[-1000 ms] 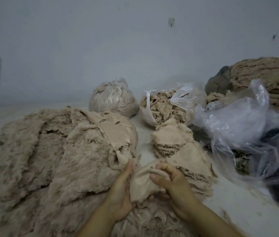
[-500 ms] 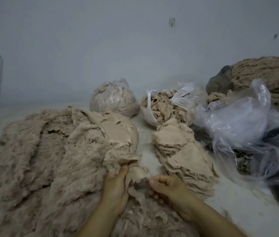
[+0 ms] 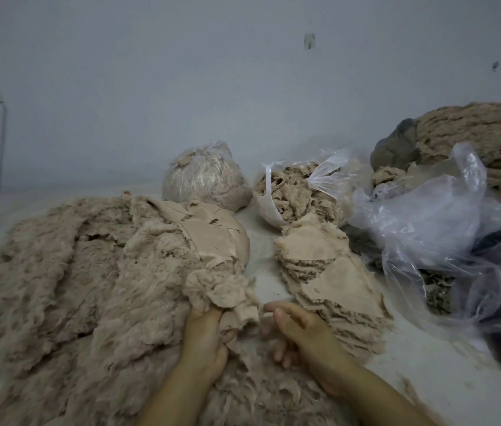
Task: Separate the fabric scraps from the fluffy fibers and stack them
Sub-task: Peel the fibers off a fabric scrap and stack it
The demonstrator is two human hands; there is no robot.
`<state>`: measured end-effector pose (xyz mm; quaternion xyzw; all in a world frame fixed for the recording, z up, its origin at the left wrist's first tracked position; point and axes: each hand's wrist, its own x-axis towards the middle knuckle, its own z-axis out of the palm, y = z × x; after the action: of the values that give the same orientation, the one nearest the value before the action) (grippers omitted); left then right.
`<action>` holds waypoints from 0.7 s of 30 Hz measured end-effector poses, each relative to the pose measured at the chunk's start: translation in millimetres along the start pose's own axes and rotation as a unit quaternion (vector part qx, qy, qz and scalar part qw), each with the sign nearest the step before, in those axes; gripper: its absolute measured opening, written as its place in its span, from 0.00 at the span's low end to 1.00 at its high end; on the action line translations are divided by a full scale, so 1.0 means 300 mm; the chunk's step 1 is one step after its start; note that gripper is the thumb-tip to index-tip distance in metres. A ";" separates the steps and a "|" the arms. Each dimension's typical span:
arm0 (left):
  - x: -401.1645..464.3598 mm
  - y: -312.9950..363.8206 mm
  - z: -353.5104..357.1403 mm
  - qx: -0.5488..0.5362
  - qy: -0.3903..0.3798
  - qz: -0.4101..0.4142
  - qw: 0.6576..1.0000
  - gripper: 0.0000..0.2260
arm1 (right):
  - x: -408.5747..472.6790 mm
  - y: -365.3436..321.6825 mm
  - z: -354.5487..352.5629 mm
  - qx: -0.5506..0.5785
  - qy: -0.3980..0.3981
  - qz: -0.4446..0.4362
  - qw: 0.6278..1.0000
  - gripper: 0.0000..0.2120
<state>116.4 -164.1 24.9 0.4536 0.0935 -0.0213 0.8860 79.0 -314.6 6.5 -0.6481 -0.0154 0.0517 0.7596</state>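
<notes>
We see the left hand (image 3: 204,339) clamped on a crumpled fabric scrap (image 3: 227,292), which bunches up out of the fist with its long axis running from near to far and its loose end pointing away from us. The scrap sits at the near right edge of the big heap of fluffy fibers (image 3: 68,272) that fills the left of the scene. Just right of it, the right hand (image 3: 298,336) lies with its fingers loosely curled and apart, holding nothing, its side against the stack of scraps (image 3: 332,272). That stack runs near to far, flat pieces layered and slightly fanned. Beyond it stand a tied bag (image 3: 206,176) and an open bag of fibers (image 3: 298,192); loose clear plastic (image 3: 427,216) crowds the right side. More flat scraps (image 3: 212,235) lie on top of the heap, far of the left hand.
</notes>
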 end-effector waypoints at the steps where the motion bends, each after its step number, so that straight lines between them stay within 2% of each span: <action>1: -0.005 -0.001 0.003 0.001 -0.009 -0.002 1.000 0.07 | 0.001 0.000 0.000 0.020 -0.003 0.011 1.000 0.22; 3: -0.013 -0.004 0.005 0.006 -0.028 0.001 1.000 0.07 | -0.003 -0.005 -0.009 0.053 -0.017 0.027 0.998 0.25; 5: -0.018 -0.008 0.006 0.013 -0.045 -0.001 0.999 0.07 | -0.009 -0.009 -0.021 0.040 -0.035 0.033 0.998 0.26; 11: -0.006 -0.024 -0.002 0.052 -0.054 -0.029 0.997 0.09 | -0.015 0.000 -0.002 0.006 -0.056 0.051 0.997 0.02; 12: -0.003 -0.019 -0.003 0.047 -0.054 -0.035 0.997 0.08 | -0.017 -0.001 -0.001 -0.003 -0.053 0.047 0.998 0.01; 14: 0.008 0.000 -0.010 0.015 -0.036 -0.041 0.998 0.06 | -0.013 -0.009 -0.011 -0.014 -0.026 0.028 0.999 0.05; 17: 0.026 0.031 -0.019 -0.069 -0.019 -0.061 0.996 0.09 | -0.007 -0.023 -0.041 -0.033 0.005 0.005 0.999 0.07; 21: 0.020 0.031 -0.019 -0.120 -0.045 -0.087 0.988 0.11 | -0.014 -0.029 -0.056 -0.073 -0.079 0.047 0.993 0.07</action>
<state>122.7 -153.8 28.0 0.3324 0.0948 -0.1073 0.9322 76.8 -333.0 12.6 -0.6960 -0.0488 0.1377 0.7030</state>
